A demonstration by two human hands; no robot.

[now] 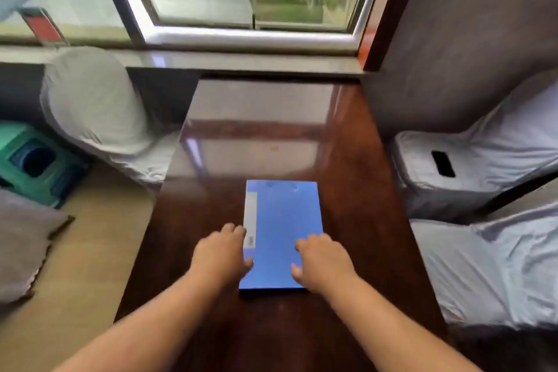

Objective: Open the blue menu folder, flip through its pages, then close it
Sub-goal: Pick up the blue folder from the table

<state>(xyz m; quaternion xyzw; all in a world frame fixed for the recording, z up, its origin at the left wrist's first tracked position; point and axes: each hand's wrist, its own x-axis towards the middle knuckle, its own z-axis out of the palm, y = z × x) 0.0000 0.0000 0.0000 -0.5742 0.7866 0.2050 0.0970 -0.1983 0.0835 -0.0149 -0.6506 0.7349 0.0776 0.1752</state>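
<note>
Left hand [222, 254] spread at closed blue folder [282, 232] spine edge; right hand [323, 261] spread flat on cover.

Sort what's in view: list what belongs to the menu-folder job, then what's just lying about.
Belongs to the job:
- blue menu folder, closed, flat on the table
- left hand at its left edge
- right hand on its right side
- wooden table under it

Just lying about:
- covered chairs
- green plastic stool
- grey cushion

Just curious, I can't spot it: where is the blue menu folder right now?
The blue menu folder lies closed on the dark wooden table, near its front edge, between the left hand and right hand.
</note>
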